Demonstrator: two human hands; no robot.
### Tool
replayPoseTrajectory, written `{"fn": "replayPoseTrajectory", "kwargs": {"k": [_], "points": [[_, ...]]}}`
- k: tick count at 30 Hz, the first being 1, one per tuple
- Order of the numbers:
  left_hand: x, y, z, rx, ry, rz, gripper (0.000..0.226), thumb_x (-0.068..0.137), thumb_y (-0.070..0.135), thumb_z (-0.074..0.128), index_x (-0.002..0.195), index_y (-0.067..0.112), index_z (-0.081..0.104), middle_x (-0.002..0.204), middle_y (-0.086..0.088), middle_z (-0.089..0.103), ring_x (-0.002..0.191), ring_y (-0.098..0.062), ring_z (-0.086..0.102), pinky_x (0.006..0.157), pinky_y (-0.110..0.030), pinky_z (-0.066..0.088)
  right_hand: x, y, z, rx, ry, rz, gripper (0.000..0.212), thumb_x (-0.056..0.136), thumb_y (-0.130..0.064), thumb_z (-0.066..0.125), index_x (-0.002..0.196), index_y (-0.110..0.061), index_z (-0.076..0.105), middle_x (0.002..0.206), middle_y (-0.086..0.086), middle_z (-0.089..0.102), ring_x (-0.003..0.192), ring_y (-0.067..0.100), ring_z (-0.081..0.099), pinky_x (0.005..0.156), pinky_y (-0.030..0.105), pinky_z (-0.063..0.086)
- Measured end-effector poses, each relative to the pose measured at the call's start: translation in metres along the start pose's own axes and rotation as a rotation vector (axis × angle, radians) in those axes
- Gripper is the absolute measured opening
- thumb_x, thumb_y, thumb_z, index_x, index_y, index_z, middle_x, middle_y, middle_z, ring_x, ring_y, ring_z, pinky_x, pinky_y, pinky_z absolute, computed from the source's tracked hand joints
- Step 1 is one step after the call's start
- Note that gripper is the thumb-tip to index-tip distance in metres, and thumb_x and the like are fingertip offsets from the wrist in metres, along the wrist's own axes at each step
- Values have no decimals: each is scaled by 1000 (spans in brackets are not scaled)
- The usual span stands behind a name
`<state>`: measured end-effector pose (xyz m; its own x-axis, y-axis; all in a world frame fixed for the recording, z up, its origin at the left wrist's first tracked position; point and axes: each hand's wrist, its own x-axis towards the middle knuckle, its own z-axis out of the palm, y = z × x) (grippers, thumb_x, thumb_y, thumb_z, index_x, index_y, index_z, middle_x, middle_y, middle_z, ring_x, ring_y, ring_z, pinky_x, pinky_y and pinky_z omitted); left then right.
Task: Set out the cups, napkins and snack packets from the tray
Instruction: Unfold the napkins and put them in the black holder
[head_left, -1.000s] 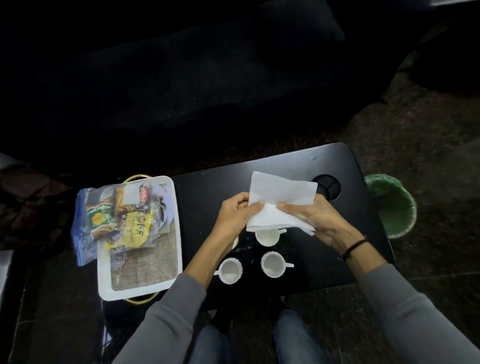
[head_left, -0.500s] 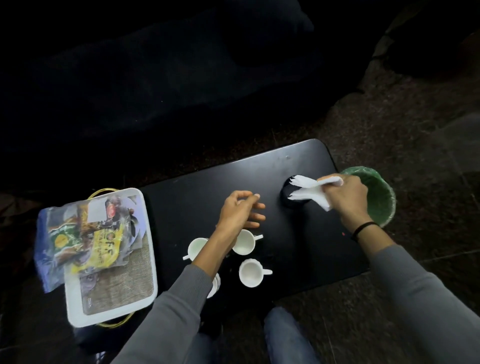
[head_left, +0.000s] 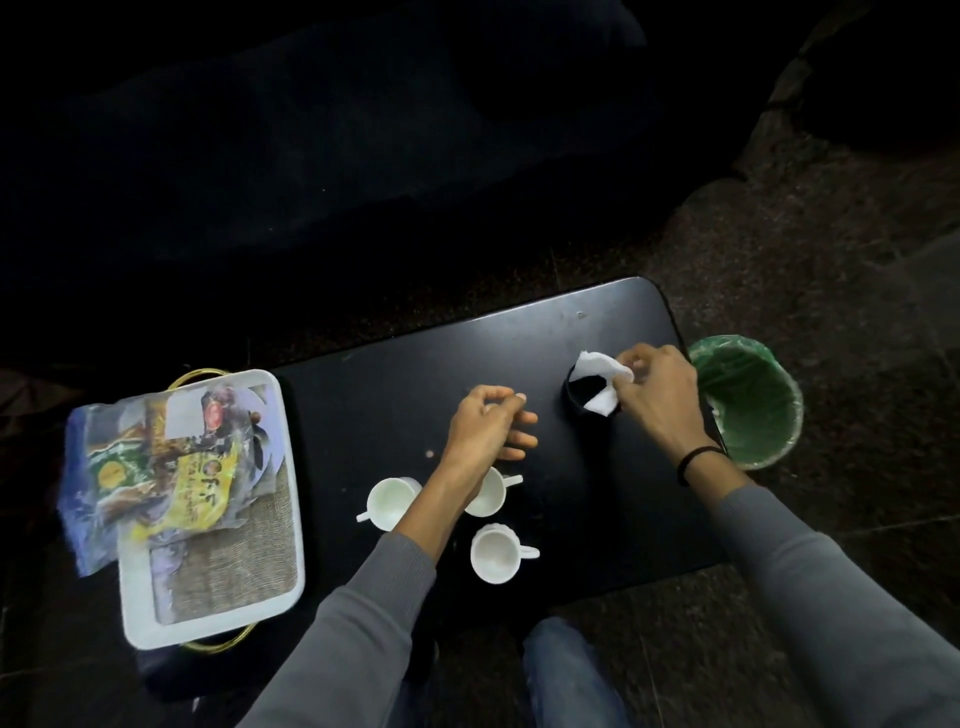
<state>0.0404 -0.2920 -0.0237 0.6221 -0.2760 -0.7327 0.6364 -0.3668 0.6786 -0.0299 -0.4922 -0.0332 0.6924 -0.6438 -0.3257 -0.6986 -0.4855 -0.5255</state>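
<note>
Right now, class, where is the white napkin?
In the head view, the napkin is at the right end of the table, pinched by the right hand over the round black holder, just left of the green bin.

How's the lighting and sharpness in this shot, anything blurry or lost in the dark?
Head view: dim overall, upper half nearly black; the white cups and napkin stand out brightly; the snack packets on the tray look soft, print barely readable.
</note>
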Motion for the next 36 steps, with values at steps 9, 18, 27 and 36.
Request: {"fn": "replayPoseTrajectory", "kwargs": {"k": [9,18,27,36], "points": [[-5,-4,5,18,8,-6,23,100,22,59,121,11,60,93,-7,78,63,-18,71,51,-25,56,-7,2,-3,-22,-42,-11,27,88,-20,67,112,-9,64,115,16,61,105,35,59,91,45,49],[-33,3,-4,-31,30,15,19,101,20,57,117,11,61,93,-7,78,64,-20,71,51,-27,56,-56,-31,0,-31,57,-145,34,86,-24,73,113,-15,54,112,8,60,96,31,63,74,40,50],[-42,-28,-75,-185,211,78,11,99,17,58,109,15,63,87,-4,78,58,-17,72,50,-30,56,-103,-97,65,3,-136,-339,34,89,-26,71,116,-16,53,100,-9,54,86,12,55,70,30,43],[-58,-84,-219,-227,411,105,13,98,15,57,110,17,62,92,-5,78,61,-13,73,51,-27,55,-160,-210,179,8,-343,-499,35,88,-28,71,118,-20,54,109,-8,62,83,12,58,75,34,53]]}}
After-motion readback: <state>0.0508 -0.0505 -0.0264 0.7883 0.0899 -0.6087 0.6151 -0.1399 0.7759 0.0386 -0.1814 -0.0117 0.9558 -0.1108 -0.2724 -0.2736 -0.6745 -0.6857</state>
